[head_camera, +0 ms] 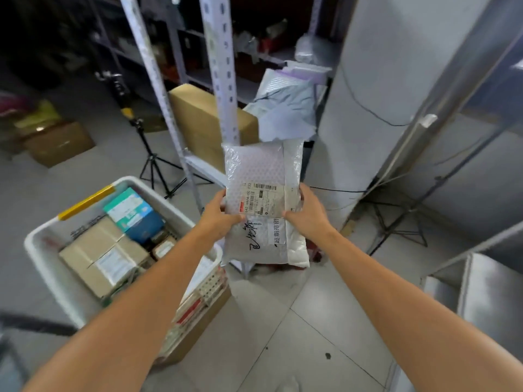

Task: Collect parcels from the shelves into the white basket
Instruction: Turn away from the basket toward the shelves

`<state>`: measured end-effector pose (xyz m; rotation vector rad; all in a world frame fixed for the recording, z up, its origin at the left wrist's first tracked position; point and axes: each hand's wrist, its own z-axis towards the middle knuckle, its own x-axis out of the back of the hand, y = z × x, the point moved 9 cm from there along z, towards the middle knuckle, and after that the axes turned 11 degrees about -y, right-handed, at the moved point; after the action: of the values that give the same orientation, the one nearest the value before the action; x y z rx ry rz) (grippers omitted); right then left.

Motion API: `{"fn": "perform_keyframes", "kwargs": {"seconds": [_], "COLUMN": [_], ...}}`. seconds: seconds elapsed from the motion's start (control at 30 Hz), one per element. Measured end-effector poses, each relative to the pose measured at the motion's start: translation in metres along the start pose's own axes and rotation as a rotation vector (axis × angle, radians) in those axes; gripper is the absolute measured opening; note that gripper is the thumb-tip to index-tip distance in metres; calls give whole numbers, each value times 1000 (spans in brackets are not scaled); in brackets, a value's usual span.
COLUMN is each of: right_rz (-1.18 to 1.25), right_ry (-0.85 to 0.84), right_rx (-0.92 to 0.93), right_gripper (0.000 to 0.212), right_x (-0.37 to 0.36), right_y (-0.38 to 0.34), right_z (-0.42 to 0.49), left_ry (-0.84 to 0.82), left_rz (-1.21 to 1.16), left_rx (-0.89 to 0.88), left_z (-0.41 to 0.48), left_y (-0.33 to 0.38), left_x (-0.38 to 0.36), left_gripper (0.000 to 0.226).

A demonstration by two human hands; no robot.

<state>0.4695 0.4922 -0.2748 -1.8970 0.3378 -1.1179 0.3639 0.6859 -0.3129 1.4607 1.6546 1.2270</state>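
Note:
I hold a white bubble-wrap parcel [261, 176] with a shipping label and black handwriting in front of me, above the floor. My left hand [219, 215] grips its left edge and my right hand [307, 213] grips its right edge. The white basket [42, 253] stands on the floor at lower left, to the left of the parcel. Inside it lie brown cardboard boxes [103, 257] and a teal and blue box [134, 213]. Beyond the parcel, a low shelf carries a brown carton [198, 117] and grey poly-bag parcels [285, 100].
White perforated shelf uprights [219, 66] rise just behind the parcel. A black tripod [152, 157] stands on the floor behind the basket. A grey pillar [382, 94] is at right, with another stand [402, 222] at its foot. A cardboard box [58, 144] sits far left.

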Motion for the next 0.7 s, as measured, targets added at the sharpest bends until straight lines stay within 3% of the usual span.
{"fn": "perform_keyframes", "kwargs": {"seconds": [0.33, 0.7], "right_rz": [-45, -107], "right_ry": [-286, -564], "right_rx": [125, 269], "right_gripper": [66, 64], "right_x": [-135, -246], "right_y": [-55, -109], "right_z": [61, 94], "left_ry": [336, 613], "left_rz": [-88, -176], "left_rx": [118, 198], "left_z": [-55, -117], "left_y": [-70, -120], "left_x": [123, 185], "left_gripper": [77, 74]}}
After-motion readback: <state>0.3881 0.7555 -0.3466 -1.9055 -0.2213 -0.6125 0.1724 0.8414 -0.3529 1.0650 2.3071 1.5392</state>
